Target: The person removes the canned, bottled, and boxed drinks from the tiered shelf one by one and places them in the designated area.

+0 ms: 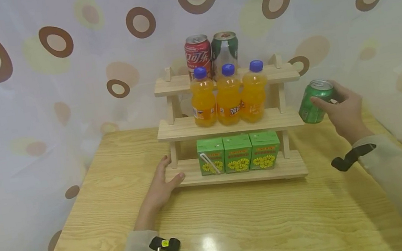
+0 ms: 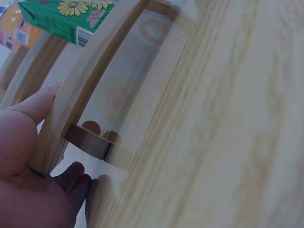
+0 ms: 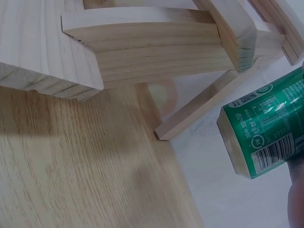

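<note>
My right hand (image 1: 345, 110) grips a green drink can (image 1: 316, 101), tilted and held in the air just off the right end of a three-tier wooden rack (image 1: 183, 134). In the right wrist view the can (image 3: 266, 126) shows its barcode side, with little of the hand visible. My left hand (image 1: 161, 188) holds the left end of the rack's bottom board. Its thumb lies over the board (image 2: 78, 80) in the left wrist view, the other fingers around the end. Three green juice boxes (image 1: 238, 154) stand on the bottom tier, three orange soda bottles (image 1: 229, 99) on the middle one.
On the top tier stand a red cola can (image 1: 198, 52) and a green-and-silver can (image 1: 226, 52) side by side. The rack rests on a wood-grain table (image 1: 238, 219). Behind it hangs a pale cloth (image 1: 95, 41) patterned with brown rings.
</note>
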Demonstrator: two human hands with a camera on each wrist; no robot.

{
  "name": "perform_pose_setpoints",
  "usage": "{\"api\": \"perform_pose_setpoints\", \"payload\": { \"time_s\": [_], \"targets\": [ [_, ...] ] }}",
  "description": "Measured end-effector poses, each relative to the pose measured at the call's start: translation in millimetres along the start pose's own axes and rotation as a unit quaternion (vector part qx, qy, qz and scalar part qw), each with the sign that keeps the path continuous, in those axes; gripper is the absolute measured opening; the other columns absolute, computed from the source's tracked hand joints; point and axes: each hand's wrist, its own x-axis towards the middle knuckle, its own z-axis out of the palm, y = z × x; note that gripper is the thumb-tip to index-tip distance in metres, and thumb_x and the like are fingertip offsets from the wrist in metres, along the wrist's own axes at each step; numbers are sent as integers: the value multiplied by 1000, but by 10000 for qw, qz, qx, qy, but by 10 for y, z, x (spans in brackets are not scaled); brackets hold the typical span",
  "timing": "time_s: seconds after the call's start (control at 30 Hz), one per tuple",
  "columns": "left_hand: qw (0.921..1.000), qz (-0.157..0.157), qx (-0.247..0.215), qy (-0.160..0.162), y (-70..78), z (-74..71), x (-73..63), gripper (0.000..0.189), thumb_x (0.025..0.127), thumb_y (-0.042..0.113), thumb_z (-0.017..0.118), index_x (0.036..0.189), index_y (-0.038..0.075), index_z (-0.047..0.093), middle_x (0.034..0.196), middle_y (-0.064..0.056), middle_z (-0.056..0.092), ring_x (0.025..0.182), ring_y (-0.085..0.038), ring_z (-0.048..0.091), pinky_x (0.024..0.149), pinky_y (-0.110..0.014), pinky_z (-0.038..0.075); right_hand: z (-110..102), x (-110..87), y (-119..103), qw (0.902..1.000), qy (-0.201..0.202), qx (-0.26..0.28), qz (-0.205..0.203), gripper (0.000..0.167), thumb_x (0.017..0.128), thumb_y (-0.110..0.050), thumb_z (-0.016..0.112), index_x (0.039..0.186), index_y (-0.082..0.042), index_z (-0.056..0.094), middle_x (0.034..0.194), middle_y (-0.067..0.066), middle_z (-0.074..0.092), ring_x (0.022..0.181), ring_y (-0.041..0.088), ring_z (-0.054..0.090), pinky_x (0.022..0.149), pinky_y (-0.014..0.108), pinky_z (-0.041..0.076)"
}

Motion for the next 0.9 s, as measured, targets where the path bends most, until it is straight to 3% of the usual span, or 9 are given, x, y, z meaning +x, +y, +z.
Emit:
{"api": "perform_pose_setpoints", "payload": {
  "time_s": [0.2,0.53,0.77,0.9],
  "targets": [
    [10000,-15,-32,40,-9,6,6,73,98,34,63,156,15,23,165,-8,6,149,-33,1,116,-59,6,38,52,84,9999,23,-38,-152,65,79,-4,82,139,-4,56,124,4,61,116,16,56,89,14,48],
    [10000,5,-26,37,-15,6,28,72,98,32,63,156,15,23,165,-9,6,149,-32,1,117,-57,6,50,67,183,9976,119,-675,-92,64,81,-10,82,139,-7,55,125,0,59,117,15,53,96,17,46],
    [9996,-107,-259,-63,272,-28,-96,70,99,20,62,155,5,22,163,-18,4,148,-38,0,116,-59,3,71,86,285,9959,19,-904,-52,63,83,-13,81,138,-4,53,124,1,57,116,16,53,90,15,48],
    [9996,-47,-234,-129,343,-45,-134,69,100,19,61,155,4,21,163,-19,4,148,-38,0,117,-59,4,82,112,351,9917,21,-1285,-30,65,85,-19,80,142,-7,51,126,1,56,117,15,52,91,16,47]
  ]
}}
